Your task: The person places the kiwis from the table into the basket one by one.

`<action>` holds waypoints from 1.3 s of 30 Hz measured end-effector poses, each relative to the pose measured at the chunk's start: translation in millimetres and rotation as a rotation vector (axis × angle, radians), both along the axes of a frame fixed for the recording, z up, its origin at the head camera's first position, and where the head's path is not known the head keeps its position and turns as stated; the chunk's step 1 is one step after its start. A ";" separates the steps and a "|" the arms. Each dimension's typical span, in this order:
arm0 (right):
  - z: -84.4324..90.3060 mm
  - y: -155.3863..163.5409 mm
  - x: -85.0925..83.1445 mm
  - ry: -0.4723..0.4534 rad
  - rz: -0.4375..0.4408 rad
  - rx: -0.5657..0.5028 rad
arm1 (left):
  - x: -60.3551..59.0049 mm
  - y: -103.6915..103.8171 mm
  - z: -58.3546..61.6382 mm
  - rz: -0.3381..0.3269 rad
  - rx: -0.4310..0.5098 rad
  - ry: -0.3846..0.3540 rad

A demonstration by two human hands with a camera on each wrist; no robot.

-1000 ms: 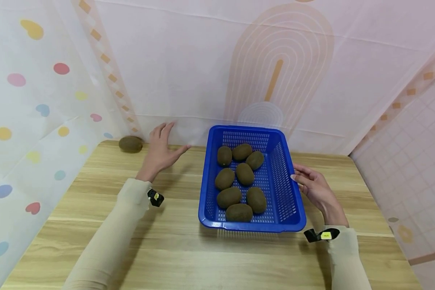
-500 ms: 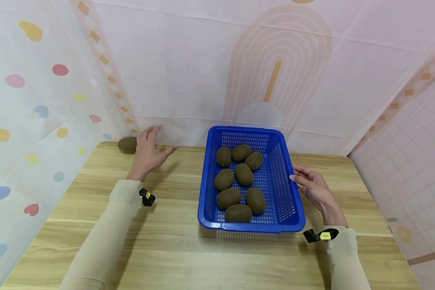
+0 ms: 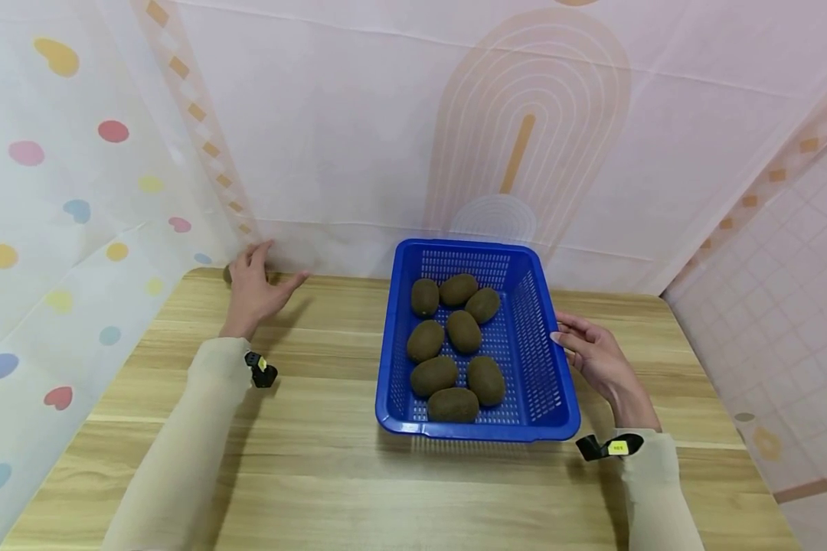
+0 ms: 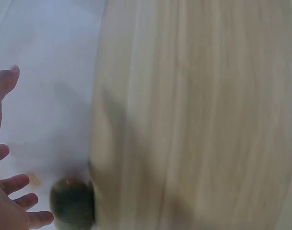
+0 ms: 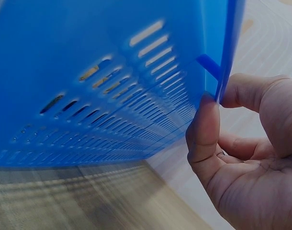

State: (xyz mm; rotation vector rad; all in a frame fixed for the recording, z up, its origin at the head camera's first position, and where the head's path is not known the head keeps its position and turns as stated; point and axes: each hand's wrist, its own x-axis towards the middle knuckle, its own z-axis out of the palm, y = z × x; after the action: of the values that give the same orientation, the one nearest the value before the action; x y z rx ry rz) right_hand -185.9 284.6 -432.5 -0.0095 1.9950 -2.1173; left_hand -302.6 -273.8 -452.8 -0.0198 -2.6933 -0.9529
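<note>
I've got the right hand (image 3: 593,356) pinching the basket's (image 3: 558,417) right rim, 8 kiwis (image 3: 455,403) inside. Far left, left hand (image 3: 253,285), fingers spread, reaches the stray kiwi (image 4: 73,204) at the table's (image 3: 331,474) corner; next, I'd say, close round it.

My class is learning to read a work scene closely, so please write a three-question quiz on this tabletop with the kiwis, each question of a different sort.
1. True or false: the left hand grips a kiwi.
2. How many kiwis lie in the blue basket?
A) six B) eight C) ten
3. Fill the gap: the right hand pinches the basket's ____ between thumb and fingers.

Key
1. False. Its fingers are spread and reach over the lone kiwi at the far left corner of the table, not closed on it.
2. B, eight.
3. Rim, as the right wrist view shows.
</note>
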 end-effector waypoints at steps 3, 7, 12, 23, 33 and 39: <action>0.2 0.2 -0.1 0.000 0.000 0.000 | 0.3 -7.4 -2.7 0.028 0.009 0.009; 0.5 0.2 -0.2 -0.003 -0.001 0.012 | 0.7 -16.8 -5.6 0.064 0.010 0.006; 0.4 0.5 -0.1 -0.001 0.006 0.018 | -1.9 -30.7 -11.3 0.082 0.058 -0.068; 0.7 1.0 0.3 -0.001 0.003 0.022 | -11.6 -49.3 -21.6 0.125 0.087 -0.142; -0.4 0.4 -0.5 0.002 -0.001 0.012 | -11.6 -53.0 -20.2 0.131 0.104 -0.124; -1.4 0.4 -0.2 0.010 0.003 0.003 | -7.9 -47.8 -17.8 0.122 0.111 -0.110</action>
State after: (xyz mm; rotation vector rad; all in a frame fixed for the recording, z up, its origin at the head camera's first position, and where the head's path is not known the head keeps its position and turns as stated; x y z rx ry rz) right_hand -186.1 285.0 -433.9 -0.0229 2.0027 -2.1162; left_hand -310.5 -321.6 -470.5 0.2235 -2.6988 -1.0928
